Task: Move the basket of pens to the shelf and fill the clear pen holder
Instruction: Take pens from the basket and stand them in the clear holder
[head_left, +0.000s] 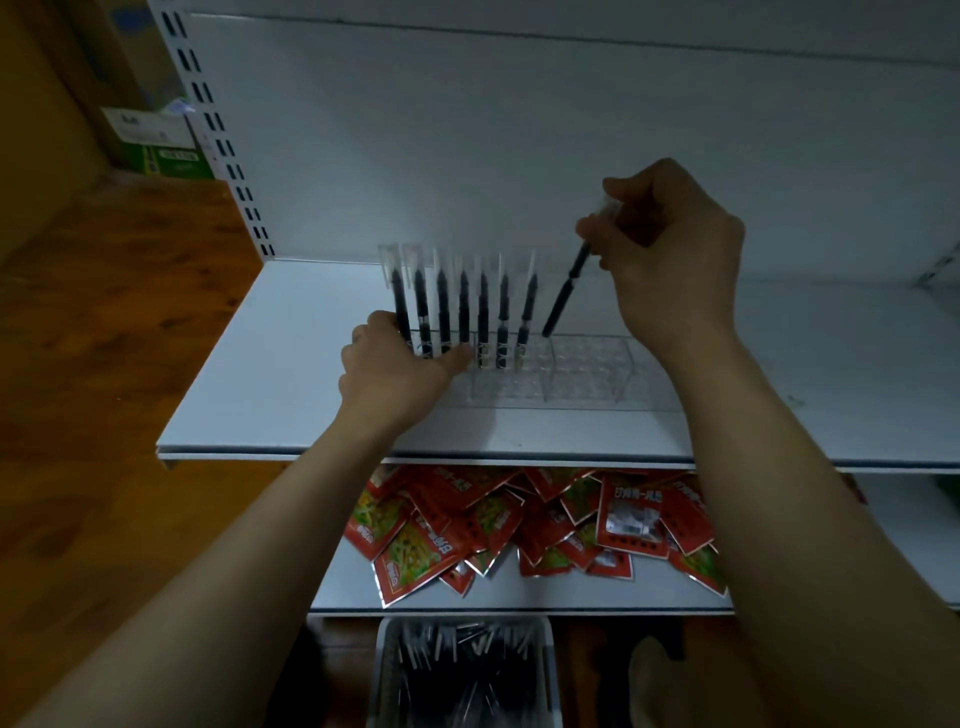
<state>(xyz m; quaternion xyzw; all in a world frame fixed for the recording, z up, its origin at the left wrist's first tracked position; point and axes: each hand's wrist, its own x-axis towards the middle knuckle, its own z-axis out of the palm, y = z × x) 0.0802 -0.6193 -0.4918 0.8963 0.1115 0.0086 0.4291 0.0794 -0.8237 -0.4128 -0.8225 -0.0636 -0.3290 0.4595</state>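
Lowest in the frame and closest to the camera, a white basket (385, 667) is seen, filled with loose pens (462, 670) lying in a heap; it is set below the lower shelf (519, 595), not on it (what it stands on cannot be made out). Red packets (519, 519) are scattered across that lower shelf.

Above them, on the upper shelf (291, 364), the clear pen holder (582, 369) is placed near the front edge. Its left end is gripped by the left hand (395, 374), with the fingers curled against the end and the thumb laid along the front. Seven pens (483, 312) are stood upright in a row in the left part of the holder, while the cells to the right are unfilled.

A black pen (566, 296) is pinched at its top by the curled fingers of the right hand (670, 254). It is held tilted, with its lower tip at the holder's top, just right of the row.

Behind, a white back panel (519, 130) is seen, with a slotted post (218, 130) at its left. Boxes (156, 140) are stacked on the wooden floor (104, 312) beyond it.
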